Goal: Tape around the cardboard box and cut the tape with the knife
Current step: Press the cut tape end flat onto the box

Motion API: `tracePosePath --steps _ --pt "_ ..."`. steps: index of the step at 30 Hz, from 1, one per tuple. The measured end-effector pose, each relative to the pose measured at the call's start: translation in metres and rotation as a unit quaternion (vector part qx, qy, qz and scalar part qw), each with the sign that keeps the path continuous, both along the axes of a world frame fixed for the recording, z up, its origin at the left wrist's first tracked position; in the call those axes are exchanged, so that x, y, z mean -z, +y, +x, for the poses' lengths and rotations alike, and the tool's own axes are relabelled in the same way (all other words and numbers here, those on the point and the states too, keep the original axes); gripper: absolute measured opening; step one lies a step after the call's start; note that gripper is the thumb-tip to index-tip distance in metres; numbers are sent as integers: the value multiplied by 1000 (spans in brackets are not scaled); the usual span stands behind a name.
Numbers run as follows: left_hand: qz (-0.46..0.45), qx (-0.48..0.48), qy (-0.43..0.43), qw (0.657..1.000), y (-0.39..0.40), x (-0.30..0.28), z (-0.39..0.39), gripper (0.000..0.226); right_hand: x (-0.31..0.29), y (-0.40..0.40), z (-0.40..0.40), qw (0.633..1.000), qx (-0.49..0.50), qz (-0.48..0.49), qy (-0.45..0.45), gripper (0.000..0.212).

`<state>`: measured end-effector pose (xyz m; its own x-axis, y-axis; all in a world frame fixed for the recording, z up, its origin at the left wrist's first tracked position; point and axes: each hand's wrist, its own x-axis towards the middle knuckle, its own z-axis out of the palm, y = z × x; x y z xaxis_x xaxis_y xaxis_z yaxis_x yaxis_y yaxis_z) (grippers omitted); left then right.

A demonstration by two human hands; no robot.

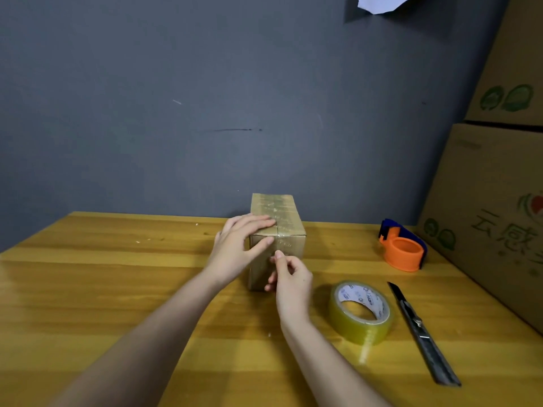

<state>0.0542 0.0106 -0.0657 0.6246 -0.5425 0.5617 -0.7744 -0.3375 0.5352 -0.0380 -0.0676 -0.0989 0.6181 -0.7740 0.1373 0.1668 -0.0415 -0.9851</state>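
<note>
A small cardboard box [286,218] stands on the wooden table [117,274], with shiny clear tape along its top and down its near face. My left hand [238,248] grips the box's near left top corner, fingers on top and thumb on the front. My right hand [289,279] presses its thumb and fingertips against the taped near face, fingers curled. A roll of clear tape [361,312] lies flat to the right of my right wrist, a short loose end pointing toward me. A dark utility knife [423,333] lies further right, blade end pointing away.
An orange and blue tape dispenser [402,248] sits at the back right of the table. Large printed cardboard cartons [493,201] are stacked along the right edge. A grey wall [176,113] rises right behind the table.
</note>
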Motion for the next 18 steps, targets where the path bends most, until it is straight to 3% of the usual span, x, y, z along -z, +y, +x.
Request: tracePosePath --steps 7,12,15,18 --pt "21 4 -9 1000 2 -1 2 40 0 -4 4 999 2 7 33 36" --pt "49 8 -18 999 5 -2 3 49 10 -4 -5 993 -33 10 110 41" --pt "86 3 -48 995 7 -3 2 62 6 -4 -12 991 -34 -46 122 38" --pt "125 -6 -78 989 8 -3 0 72 -12 -10 -21 986 29 -146 77 34"
